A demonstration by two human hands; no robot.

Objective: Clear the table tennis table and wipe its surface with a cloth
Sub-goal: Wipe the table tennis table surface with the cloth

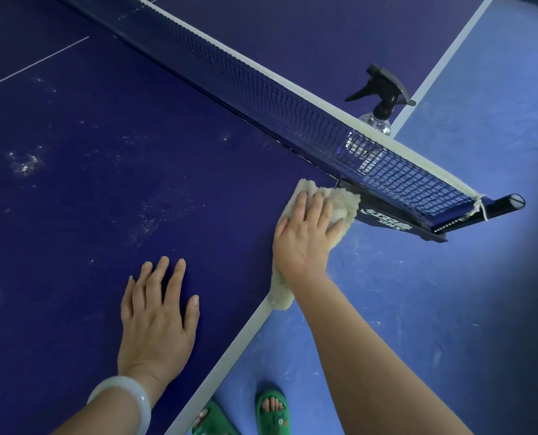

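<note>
- Beside the net post [509, 204], my right hand [304, 240] presses the cloth [343, 200] flat on the tabletop [104, 199] edge.
- Dusty smudges [26, 163] lie leftward; left hand [159, 315] rests flat, empty.

The right hand [304, 238] presses a cloth [343, 204] flat on the table [88, 199] edge by the net [261, 89]. The left hand [157, 315] lies flat.

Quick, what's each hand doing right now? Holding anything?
Left hand: open, flat on the table, holding nothing.
Right hand: open, pressing the cloth down at the table edge.
</note>
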